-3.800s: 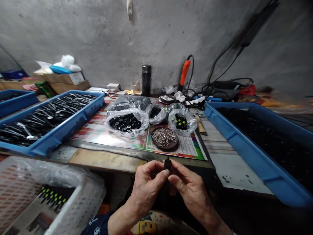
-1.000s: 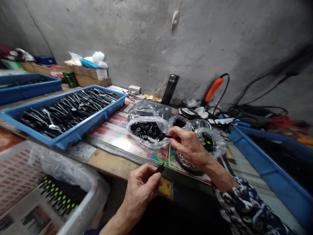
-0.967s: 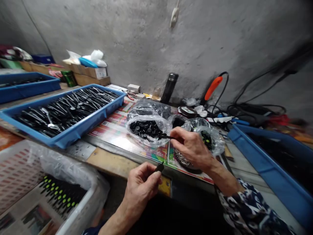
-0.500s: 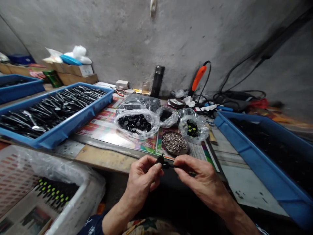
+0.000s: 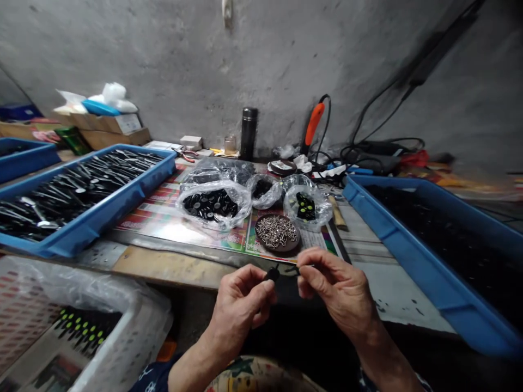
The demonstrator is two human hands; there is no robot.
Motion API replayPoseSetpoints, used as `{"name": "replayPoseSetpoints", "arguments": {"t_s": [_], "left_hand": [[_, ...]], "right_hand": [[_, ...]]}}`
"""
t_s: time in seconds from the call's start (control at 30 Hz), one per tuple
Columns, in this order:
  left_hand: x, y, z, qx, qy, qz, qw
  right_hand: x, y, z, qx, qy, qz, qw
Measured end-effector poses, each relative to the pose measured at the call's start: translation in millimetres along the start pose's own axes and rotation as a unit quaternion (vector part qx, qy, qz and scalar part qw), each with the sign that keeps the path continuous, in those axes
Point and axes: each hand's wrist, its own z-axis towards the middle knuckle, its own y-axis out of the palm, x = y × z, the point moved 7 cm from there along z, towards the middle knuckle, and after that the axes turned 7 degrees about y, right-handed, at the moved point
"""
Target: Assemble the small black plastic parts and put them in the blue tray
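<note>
My left hand (image 5: pixel 245 299) pinches a small black plastic part (image 5: pixel 272 273) between thumb and fingers, with a thin tip sticking up. To its right, my right hand (image 5: pixel 337 283) is closed on another small dark piece (image 5: pixel 292 269), apart from the first by a small gap. Just beyond the hands stands a round brown dish (image 5: pixel 281 247) of small silver metal pins (image 5: pixel 276 231). Behind it are open plastic bags: one with black parts (image 5: pixel 210 207), one with black and yellow-green parts (image 5: pixel 306 208), and a smaller one with dark parts (image 5: pixel 261 189).
Blue trays hold long black pieces at left (image 5: pixel 134 188) and a dark mass at right (image 5: pixel 402 247). A plastic-lined basket (image 5: pixel 134 310) with yellow-dotted parts sits low at left. Along the wall stand a black flask (image 5: pixel 248 133) and an orange-handled tool (image 5: pixel 314 124) with a cord.
The dark pieces, touching or nearly so before, are now apart. My right hand has tilted, its fingers higher. The whole view has shifted, so the table things appear farther left.
</note>
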Motion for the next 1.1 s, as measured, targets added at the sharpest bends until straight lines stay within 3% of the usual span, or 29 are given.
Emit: {"name": "replayPoseSetpoints", "arguments": {"t_s": [0.27, 0.53, 0.83, 1.1], "left_hand": [[-8, 12.7, -7, -0.033, -0.025, 0.01, 0.999], [-13, 16.8, -12, -0.045, -0.061, 0.006, 0.997], [-14, 20.1, -11, -0.053, -0.038, 0.063, 0.996], [-20, 20.5, -11, -0.039, -0.063, 0.04, 0.996]], "right_hand": [[3, -8, -3, -0.012, 0.049, -0.023, 0.998], [13, -4, 1, -0.073, 0.106, 0.076, 0.989], [11, -1, -1, -0.164, 0.132, 0.024, 0.977], [12, 6, -3, -0.116, 0.1, -0.002, 0.988]]}}
